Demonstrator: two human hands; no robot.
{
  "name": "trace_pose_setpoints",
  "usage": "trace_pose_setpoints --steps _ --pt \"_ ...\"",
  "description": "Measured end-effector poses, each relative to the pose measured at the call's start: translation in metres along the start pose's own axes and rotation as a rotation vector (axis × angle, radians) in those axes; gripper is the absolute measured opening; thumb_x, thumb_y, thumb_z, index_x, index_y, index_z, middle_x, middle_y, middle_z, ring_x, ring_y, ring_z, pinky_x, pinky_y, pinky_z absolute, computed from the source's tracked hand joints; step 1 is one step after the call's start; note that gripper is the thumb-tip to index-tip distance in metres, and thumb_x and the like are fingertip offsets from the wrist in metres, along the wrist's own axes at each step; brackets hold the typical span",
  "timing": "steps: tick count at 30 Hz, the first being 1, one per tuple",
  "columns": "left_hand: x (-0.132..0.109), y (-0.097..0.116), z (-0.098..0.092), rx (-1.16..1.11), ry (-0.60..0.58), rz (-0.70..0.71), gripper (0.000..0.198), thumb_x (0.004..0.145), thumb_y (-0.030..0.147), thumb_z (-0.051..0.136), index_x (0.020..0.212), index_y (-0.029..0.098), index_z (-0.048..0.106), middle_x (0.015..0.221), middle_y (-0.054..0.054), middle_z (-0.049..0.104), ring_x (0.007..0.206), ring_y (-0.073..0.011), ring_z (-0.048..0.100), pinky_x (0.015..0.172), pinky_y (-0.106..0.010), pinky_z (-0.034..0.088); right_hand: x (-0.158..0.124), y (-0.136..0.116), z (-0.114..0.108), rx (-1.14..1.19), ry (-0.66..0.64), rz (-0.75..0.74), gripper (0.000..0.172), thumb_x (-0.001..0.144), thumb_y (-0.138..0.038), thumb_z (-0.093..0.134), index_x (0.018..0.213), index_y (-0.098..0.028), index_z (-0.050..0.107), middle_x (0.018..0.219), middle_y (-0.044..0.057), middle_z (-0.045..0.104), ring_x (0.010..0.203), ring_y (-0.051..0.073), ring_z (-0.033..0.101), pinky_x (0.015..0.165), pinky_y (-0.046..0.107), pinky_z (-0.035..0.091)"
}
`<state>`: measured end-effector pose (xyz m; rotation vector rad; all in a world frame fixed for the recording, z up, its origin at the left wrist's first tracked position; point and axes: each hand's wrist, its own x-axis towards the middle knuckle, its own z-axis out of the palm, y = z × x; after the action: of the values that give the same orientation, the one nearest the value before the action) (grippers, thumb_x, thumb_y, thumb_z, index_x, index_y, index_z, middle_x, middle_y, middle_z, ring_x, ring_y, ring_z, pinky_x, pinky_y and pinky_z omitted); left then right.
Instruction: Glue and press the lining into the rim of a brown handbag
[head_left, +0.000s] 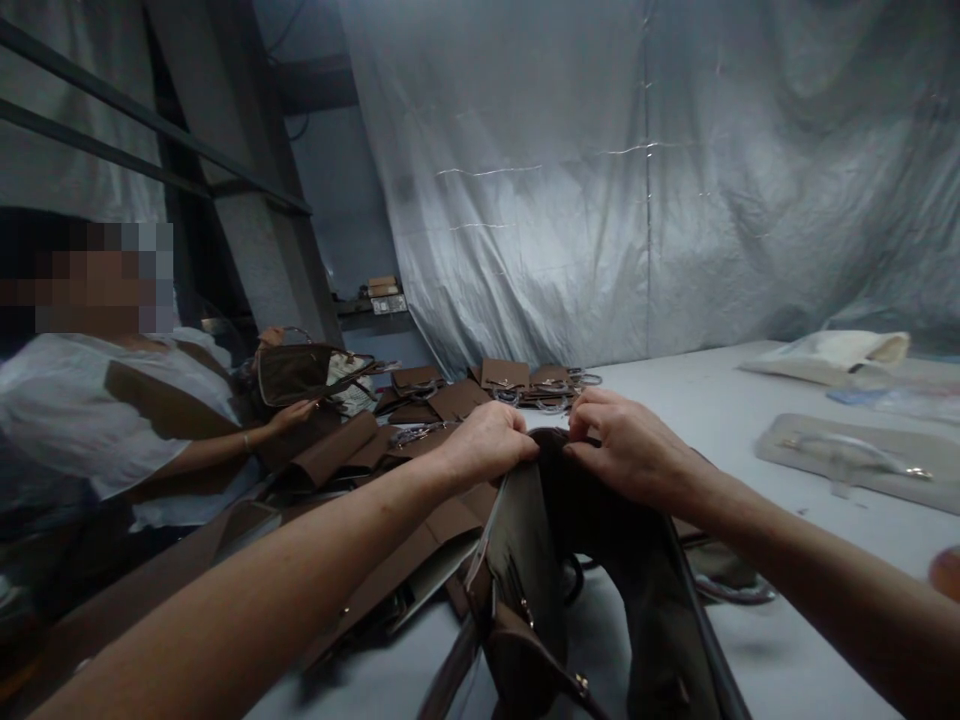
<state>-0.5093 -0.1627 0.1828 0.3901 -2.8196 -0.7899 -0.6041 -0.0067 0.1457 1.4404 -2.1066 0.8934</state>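
Between my arms a dark brown handbag hangs over the white table, its side folded into an arch. My left hand is closed, pinching the bag's top edge. Close beside it, my right hand grips the same edge with bent fingers and thumb. A bag strap with small metal fittings dangles at the lower middle. Under and left of my left forearm lie several brown bag pieces, partly hidden by the arm. Part of another bag with a wrapped handle shows below my right forearm.
On the left a co-worker in a white top holds another brown bag. Brown bags with plastic-wrapped handles cover the table's far left. To the right lie a beige panel with a handle and a cream cloth bag. Silvery sheeting hangs behind.
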Motion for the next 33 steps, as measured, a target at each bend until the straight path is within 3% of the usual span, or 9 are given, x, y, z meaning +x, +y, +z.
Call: trace_pose_setpoints --steps 3,7,21,24,29,33 --pt "-0.002 0.004 -0.001 -0.007 0.003 -0.030 0.011 0.058 0.024 0.057 0.056 0.015 0.052 0.046 0.002 0.046 0.040 -0.0100 0.044 0.036 -0.019 0.027 0.000 0.002 0.002 0.065 0.010 0.047 0.009 0.072 -0.017 0.064 0.069 -0.018 0.056 0.081 0.002 0.053 0.075 0.017 0.050 0.067 0.028 0.041" --pt "-0.001 0.005 0.000 0.008 -0.003 -0.050 0.010 0.059 0.023 0.057 0.057 0.015 0.052 0.045 0.002 0.046 0.038 -0.0102 0.045 0.034 -0.018 0.028 0.000 0.001 0.004 -0.030 0.039 0.012 0.008 0.071 -0.016 0.063 0.070 -0.018 0.055 0.083 0.002 0.053 0.076 0.018 0.050 0.069 0.029 0.039" --pt "-0.001 -0.002 0.003 0.009 -0.048 0.012 0.007 0.060 0.022 0.052 0.059 0.016 0.048 0.046 0.002 0.046 0.037 -0.0126 0.048 0.031 -0.019 0.032 0.005 0.003 0.007 -0.038 0.030 0.075 0.008 0.069 -0.012 0.054 0.066 -0.018 0.059 0.069 0.002 0.059 0.065 0.016 0.053 0.061 0.026 0.038" --pt "0.000 -0.004 0.004 0.012 -0.102 0.018 0.007 0.061 0.023 0.051 0.065 0.017 0.049 0.050 0.002 0.048 0.039 -0.0133 0.050 0.032 -0.020 0.035 0.005 0.002 0.007 -0.051 0.027 0.092 0.008 0.068 -0.013 0.054 0.065 -0.019 0.059 0.067 0.001 0.059 0.064 0.016 0.053 0.059 0.026 0.037" --pt "0.005 -0.004 0.007 0.015 -0.121 0.056 0.025 0.063 0.023 0.049 0.087 0.019 0.055 0.054 0.003 0.052 0.039 -0.0138 0.051 0.033 -0.023 0.039 0.006 0.003 0.008 -0.056 0.032 0.095 0.008 0.066 -0.014 0.053 0.063 -0.019 0.058 0.068 0.002 0.060 0.065 0.016 0.053 0.059 0.026 0.036" --pt "0.010 -0.005 0.007 0.042 -0.090 0.162 0.018 0.070 0.034 0.049 0.073 0.017 0.056 0.051 0.003 0.049 0.042 -0.0121 0.050 0.037 -0.020 0.036 0.007 0.001 0.006 -0.043 0.009 0.106 0.007 0.066 -0.013 0.053 0.063 -0.019 0.057 0.064 0.001 0.059 0.062 0.016 0.053 0.057 0.026 0.034"
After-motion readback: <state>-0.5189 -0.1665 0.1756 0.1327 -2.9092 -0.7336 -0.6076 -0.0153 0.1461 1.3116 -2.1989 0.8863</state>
